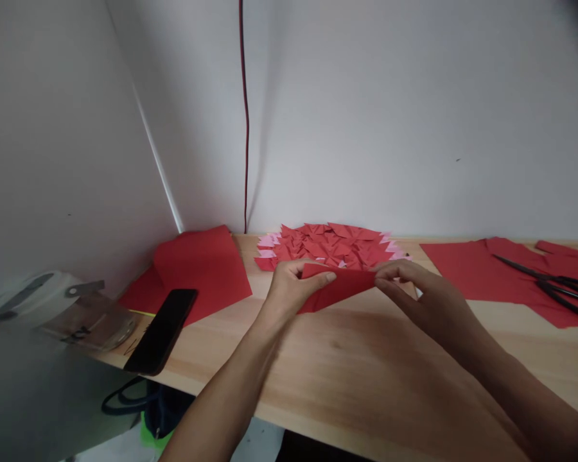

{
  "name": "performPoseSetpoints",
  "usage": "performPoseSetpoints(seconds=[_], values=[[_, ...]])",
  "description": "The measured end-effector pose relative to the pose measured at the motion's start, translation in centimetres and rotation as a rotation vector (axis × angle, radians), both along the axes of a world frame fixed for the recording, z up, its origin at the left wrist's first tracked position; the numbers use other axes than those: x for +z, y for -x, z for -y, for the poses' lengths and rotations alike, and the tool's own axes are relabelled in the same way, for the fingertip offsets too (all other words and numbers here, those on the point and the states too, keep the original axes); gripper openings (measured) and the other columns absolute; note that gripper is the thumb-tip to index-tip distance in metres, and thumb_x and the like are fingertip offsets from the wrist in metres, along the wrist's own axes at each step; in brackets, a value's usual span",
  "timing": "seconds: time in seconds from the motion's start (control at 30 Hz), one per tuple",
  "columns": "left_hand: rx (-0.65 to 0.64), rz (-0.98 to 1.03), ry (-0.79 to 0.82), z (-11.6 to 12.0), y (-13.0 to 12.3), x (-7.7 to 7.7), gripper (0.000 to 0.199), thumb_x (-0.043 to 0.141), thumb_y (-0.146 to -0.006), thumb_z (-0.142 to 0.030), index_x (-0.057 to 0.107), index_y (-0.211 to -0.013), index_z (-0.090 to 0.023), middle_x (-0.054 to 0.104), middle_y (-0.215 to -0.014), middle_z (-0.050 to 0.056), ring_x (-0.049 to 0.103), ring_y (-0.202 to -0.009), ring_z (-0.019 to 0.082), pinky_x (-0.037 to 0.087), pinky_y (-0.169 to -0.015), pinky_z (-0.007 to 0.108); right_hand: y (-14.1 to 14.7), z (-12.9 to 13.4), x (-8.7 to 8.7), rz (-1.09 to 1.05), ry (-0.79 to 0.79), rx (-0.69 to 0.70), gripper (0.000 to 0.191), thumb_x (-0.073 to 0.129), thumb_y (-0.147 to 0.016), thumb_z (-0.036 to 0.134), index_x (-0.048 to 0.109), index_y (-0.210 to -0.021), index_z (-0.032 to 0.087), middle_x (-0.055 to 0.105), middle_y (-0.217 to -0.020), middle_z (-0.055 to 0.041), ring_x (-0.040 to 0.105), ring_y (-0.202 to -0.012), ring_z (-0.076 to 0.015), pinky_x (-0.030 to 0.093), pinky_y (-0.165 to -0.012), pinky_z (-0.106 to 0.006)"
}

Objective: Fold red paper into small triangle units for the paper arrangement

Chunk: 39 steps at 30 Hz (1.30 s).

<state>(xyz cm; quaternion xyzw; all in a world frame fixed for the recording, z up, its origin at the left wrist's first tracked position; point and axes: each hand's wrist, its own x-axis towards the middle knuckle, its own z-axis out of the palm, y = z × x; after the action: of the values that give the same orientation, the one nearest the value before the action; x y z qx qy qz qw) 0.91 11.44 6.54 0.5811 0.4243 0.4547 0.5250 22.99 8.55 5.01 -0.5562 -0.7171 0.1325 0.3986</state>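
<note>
Both grips are closed on a single piece of red paper [344,287], held just above the desk [337,385] in front of a folded heap. The piece is matte and smooth, with a straight upper edge and a lower edge that slants up toward the right. Whether it is one layer or folded double cannot be told.

The left hand [291,287] pinches the left end, thumb laid flat along the near face and fingers behind. The right hand [419,289] pinches the right corner between thumb and bent fingertips. Both forearms are bare and reach in from the lower edge of the view, converging at the paper.

Directly behind the hands lies the heap of folded red paper [347,247], sharp-pointed and creased, with pink paper [270,241] pieces showing at its sides. The desk is pale wood with visible grain.

To the left, large flat red sheets [207,263] overlap, the upper one bent; a black phone [161,333] with a glossy face rests partly on them. Beside it a clear bottle [84,327] with a pale lid lies near the edge.

To the right, dark metal scissors [516,265] rest on further red sheets [467,268]. A thin cable [246,122] hangs down the plain wall [376,115].
</note>
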Motion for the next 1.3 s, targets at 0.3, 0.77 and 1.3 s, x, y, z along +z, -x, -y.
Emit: performPoseSetpoints(seconds=[0.3,0.77,1.3], values=[[0.089,-0.026,-0.176,0.1,-0.3,0.3,0.017,0.073,-0.071,-0.032,0.074,-0.076,-0.016,0.069,-0.081,0.005,0.061,-0.076,0.016,0.046,-0.069,0.026,-0.1,-0.4,0.0,-0.562,0.206,0.021,0.028,0.067,-0.076,0.047,0.056,-0.086,0.023,0.069,-0.082,-0.0044,0.066,-0.084,-0.0214,0.049,-0.074,-0.032],[0.135,-0.056,-0.21,0.4,-0.5,0.2,0.019,0.072,-0.073,-0.034,0.07,-0.074,-0.015,0.064,-0.077,0.004,0.057,-0.073,0.014,0.044,-0.067,0.024,0.0,0.0,0.6,-0.61,0.329,-0.024,0.031,0.065,-0.079,0.049,0.064,-0.088,0.02,0.073,-0.083,-0.0074,0.065,-0.084,-0.0215,0.044,-0.067,-0.03],[0.123,0.144,0.05,0.5,-0.7,0.3,0.032,0.081,-0.062,-0.037,0.073,-0.082,-0.013,0.072,-0.083,0.007,0.064,-0.071,0.016,0.05,-0.067,0.026,0.4,0.8,1.4,-0.537,0.2,-0.098,0.022,0.061,-0.083,0.044,0.064,-0.081,0.022,0.071,-0.075,-0.0033,0.065,-0.072,-0.0166,0.046,-0.06,-0.026]])
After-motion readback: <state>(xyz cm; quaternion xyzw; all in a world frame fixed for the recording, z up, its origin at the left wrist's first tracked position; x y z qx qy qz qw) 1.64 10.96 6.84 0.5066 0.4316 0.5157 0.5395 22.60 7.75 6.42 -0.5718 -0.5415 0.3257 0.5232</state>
